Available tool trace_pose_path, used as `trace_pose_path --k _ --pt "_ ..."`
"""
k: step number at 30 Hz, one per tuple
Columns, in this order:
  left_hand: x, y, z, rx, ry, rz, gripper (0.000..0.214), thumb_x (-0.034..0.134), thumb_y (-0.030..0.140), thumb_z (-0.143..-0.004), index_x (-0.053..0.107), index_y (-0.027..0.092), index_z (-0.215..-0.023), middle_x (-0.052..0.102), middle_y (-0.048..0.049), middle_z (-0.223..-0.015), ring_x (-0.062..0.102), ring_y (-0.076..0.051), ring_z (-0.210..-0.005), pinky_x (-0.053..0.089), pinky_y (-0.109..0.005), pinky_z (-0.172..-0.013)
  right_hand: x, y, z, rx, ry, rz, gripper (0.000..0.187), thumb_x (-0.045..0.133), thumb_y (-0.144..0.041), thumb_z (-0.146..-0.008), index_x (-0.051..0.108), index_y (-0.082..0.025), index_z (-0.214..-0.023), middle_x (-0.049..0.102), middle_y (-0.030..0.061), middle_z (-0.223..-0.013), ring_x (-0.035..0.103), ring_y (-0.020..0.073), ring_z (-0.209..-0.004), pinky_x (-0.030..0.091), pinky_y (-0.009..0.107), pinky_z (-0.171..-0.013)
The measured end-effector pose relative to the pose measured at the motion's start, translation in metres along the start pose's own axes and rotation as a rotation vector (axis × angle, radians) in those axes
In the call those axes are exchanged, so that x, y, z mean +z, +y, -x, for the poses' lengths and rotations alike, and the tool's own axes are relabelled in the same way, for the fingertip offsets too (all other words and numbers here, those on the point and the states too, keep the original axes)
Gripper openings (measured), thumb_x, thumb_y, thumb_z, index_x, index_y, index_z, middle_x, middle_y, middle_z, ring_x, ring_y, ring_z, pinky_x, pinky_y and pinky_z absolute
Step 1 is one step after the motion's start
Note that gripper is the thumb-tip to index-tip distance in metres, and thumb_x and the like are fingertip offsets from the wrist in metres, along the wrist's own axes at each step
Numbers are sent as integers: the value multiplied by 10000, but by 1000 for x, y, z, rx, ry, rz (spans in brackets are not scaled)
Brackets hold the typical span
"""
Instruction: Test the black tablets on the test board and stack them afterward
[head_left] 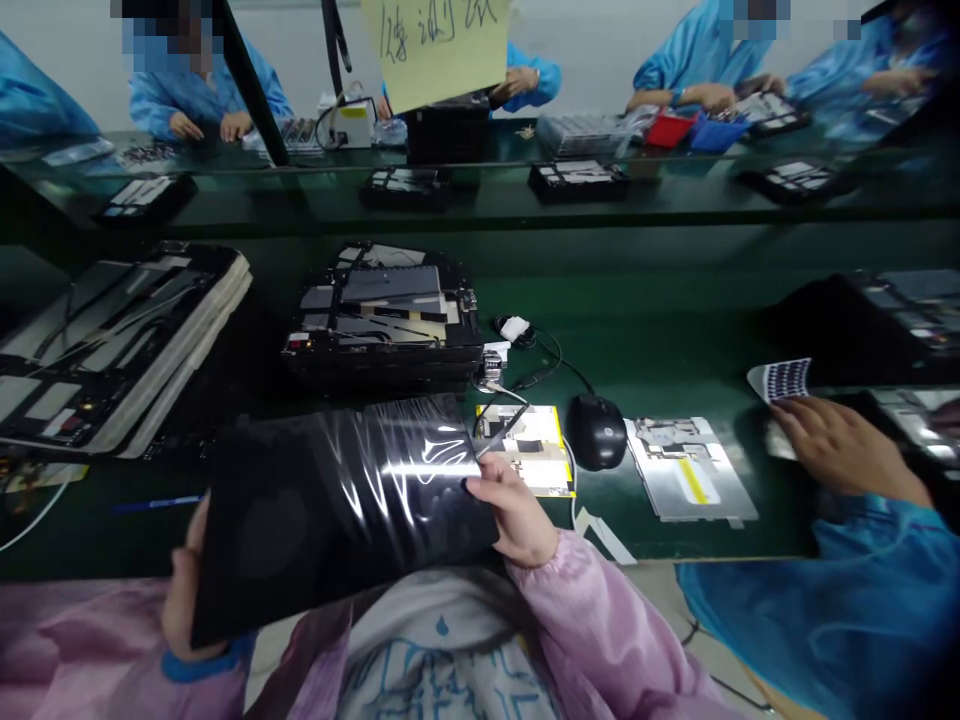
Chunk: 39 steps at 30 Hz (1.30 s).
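Note:
Both my hands hold a black flat panel (337, 510) wrapped in glossy plastic film, tilted up above the bench edge. My left hand (191, 590) grips its lower left edge from beneath, with the fingers partly hidden behind it. My right hand (514, 510) pinches the right edge, thumb on top of the film. Just past that hand lies a yellow-edged printed card (525, 450), partly under the panel's corner. A black computer mouse (596, 430) sits a little further right.
A co-worker's hand (844, 450) in a blue sleeve rests on a dark panel at right, near a sheet of small dark labels (780, 380). Opened black device assemblies (382, 315) and stacked panels (112, 350) lie on the green bench, with a metal plate (690, 470) and cables.

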<state>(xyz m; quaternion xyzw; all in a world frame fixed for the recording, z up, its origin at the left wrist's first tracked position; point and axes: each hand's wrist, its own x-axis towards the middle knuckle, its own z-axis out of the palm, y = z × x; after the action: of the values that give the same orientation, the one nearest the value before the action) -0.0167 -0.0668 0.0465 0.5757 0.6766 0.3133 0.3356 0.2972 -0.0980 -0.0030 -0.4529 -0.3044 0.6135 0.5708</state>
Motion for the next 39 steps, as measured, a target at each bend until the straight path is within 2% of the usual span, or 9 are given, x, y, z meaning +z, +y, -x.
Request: trace_pose_path --k 4,9,11,17,20,24,29,34,39 --pt "23 1 -9 -120 -87 210 410 600 495 -811 616 262 -1148 670 -67 -1114 620 -279 -1036 539 -409 -835 0 12 11 44 -22 -16 381 767 -485 -601 604 -232 -834 604 -38 -678 576 124 -598 522 262 -594" --pt "28 17 -29 -290 -107 294 809 739 591 -541 575 192 -1225 697 -81 -1138 595 -362 -1102 541 -383 -879 -19 16 14 49 57 32 387 665 -494 -747 630 -206 -1003 667 27 -875 637 153 -751 567 302 -650" --pt "30 21 -35 -316 -137 287 842 761 568 -518 560 177 -1236 691 -80 -1155 596 -356 -1101 530 -373 -901 -29 12 14 13 143 44 396 658 -485 -764 620 -204 -1041 684 52 -955 656 181 -844 576 344 -718" --pt "34 15 -39 -266 -225 173 775 731 570 -572 554 180 -1217 695 -87 -1131 606 -325 -1082 495 -392 -939 -55 6 13 -19 226 201 333 659 -453 -785 639 -206 -1009 688 6 -725 664 171 -720 536 371 -799" --pt "31 14 -40 -176 -234 48 757 689 562 -621 520 189 -1257 696 -76 -1066 621 -299 -1031 508 -379 -899 -57 4 10 -59 252 257 305 647 -485 -779 645 -212 -916 685 24 -825 664 177 -714 539 366 -765" --pt "30 21 -40 29 -159 -454 788 520 610 -743 447 101 -1340 645 -96 -894 643 -295 -794 531 -426 -749 -50 4 5 -25 212 321 317 613 -515 -786 601 -209 -865 653 40 -852 673 198 -713 548 357 -693" --pt "51 47 -39 457 -78 -740 678 443 561 -823 460 97 -1317 591 -192 -1139 531 -383 -1117 394 -532 -977 -43 10 -1 -118 127 408 255 499 -449 -874 571 -210 -930 640 66 -972 661 197 -834 537 381 -783" --pt "99 97 -36 718 -480 -642 486 443 383 -895 454 148 -1319 559 -148 -1281 488 -305 -1207 388 -473 -1014 -46 9 -6 -332 107 496 150 490 -313 -896 594 -222 -953 604 91 -1160 553 213 -1131 417 438 -1000" --pt "165 129 -36 872 -793 -564 389 489 229 -881 505 161 -1263 602 -136 -1236 528 -270 -1157 400 -434 -989 -55 3 -5 -332 68 415 120 503 -265 -896 591 -226 -968 620 75 -1090 591 199 -1070 454 421 -965"
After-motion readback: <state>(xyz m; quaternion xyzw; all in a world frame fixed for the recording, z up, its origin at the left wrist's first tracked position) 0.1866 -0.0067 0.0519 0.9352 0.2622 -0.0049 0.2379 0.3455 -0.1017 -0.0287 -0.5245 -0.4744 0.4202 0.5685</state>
